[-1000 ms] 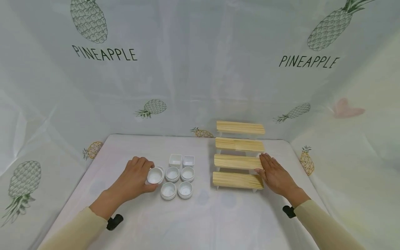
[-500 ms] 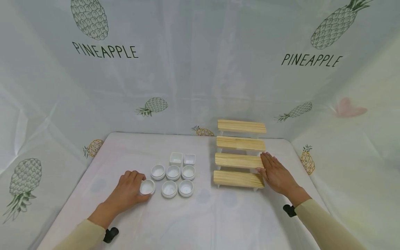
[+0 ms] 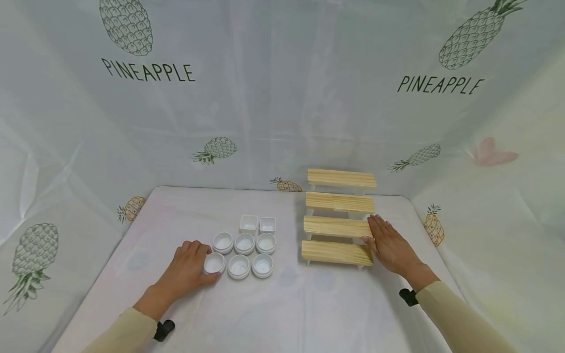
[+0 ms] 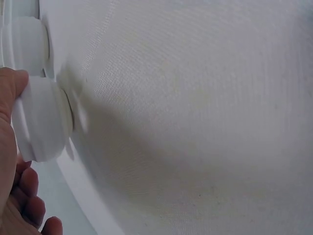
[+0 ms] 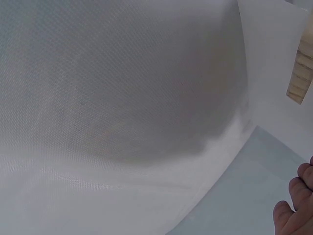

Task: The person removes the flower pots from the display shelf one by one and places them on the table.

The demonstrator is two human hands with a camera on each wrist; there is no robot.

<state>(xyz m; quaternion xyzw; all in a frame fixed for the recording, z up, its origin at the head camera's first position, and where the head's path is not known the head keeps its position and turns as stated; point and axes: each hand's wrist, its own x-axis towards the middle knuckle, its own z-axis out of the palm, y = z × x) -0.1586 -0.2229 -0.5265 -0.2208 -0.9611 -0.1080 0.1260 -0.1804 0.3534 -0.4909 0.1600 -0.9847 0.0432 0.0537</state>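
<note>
My left hand (image 3: 187,268) grips a small white round bowl (image 3: 214,263) between thumb and fingers, at the left end of the front row of bowls. In the left wrist view the thumb lies at the rim of this bowl (image 4: 44,117), whose base is at the cloth, close to a neighbouring bowl (image 4: 27,44). My right hand (image 3: 393,249), fingers straight and together, rests against the right end of a stepped stand (image 3: 337,227) with several pale wooden shelves on white legs. The right wrist view catches only fingertips (image 5: 296,205) and a wooden shelf end (image 5: 301,73).
Several more round white bowls (image 3: 239,266) stand in two rows right of the held one. Two square white dishes, a larger one (image 3: 249,223) and a smaller one (image 3: 267,225), sit behind them. A pineapple-print curtain (image 3: 282,98) surrounds the white-covered table (image 3: 273,314).
A second ago the left hand held the bowl up near the middle row; it came down to the front left, then slid right beside its neighbour. The right hand stays put.
</note>
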